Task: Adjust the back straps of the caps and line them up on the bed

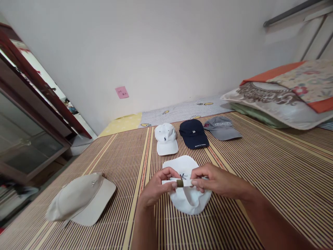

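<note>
A white cap (pixel 191 201) lies on the striped mat in front of me, its brim (pixel 180 162) pointing away and its back strap turned toward me. My left hand (pixel 160 184) pinches the white strap by its olive-brown buckle (pixel 180 183). On the other side, my right hand (pixel 212 178) grips the strap (pixel 186 182) between thumb and fingers. The strap runs through the buckle between the two hands. Dark lettering on the cap's front is partly covered by my fingers.
Farther back stand a white cap (pixel 166 133), a navy cap (pixel 192 132) and a grey cap (pixel 221 126) in a row. To the left rests a beige cap (pixel 78 196). Pillows (pixel 283 100) are stacked at the right, by the wall. The striped mat (pixel 273 163) covers the bed.
</note>
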The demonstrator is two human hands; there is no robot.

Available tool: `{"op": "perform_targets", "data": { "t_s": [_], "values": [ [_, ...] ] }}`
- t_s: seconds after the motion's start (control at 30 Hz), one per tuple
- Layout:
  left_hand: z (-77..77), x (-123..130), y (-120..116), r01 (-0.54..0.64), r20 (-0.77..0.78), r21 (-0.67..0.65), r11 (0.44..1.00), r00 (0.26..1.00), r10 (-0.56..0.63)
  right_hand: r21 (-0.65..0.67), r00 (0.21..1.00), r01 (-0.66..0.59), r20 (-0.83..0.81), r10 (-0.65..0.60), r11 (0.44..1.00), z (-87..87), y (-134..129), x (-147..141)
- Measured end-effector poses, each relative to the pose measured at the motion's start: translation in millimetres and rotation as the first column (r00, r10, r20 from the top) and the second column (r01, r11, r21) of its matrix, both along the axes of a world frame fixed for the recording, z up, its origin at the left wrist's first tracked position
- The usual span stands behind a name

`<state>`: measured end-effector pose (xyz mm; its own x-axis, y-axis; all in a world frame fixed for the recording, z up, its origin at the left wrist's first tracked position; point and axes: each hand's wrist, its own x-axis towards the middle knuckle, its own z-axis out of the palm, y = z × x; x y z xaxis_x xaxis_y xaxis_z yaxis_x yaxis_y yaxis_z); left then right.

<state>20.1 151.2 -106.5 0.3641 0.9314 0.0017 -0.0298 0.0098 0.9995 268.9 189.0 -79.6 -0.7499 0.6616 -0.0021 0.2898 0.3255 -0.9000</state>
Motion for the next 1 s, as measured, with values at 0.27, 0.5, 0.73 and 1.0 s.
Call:
{"op": "perform_targets", "data": {
  "t_s": [0.27, 0.5, 0.73, 1.0],
  "values": [
    [7.1, 0, -3, 0.001, -0.040, 0.018, 1.000, 0.999, -0.001, 0.001, 0.999, -0.013, -0.033, 0.013, 1.000, -3.3, -2, -7],
    [5.1, -3, -4, 0.002, -0.061, 0.007, 1.000, 0.998, -0.002, 0.009, 1.000, 0.002, -0.031, -0.002, 1.000, -6.0, -2, -10],
    [3.1, -4, -3, -0.005, -0.059, -0.004, 1.000, 0.998, 0.005, -0.003, 1.000, 0.013, -0.026, -0.013, 1.000, -5.0, -2, -11],
    [2.0, -4, -2, -0.015, -0.044, 0.002, 1.000, 0.999, 0.015, -0.042, 0.999, -0.001, -0.042, -0.001, 0.999, -4.4, -3, -10]
  ]
}}
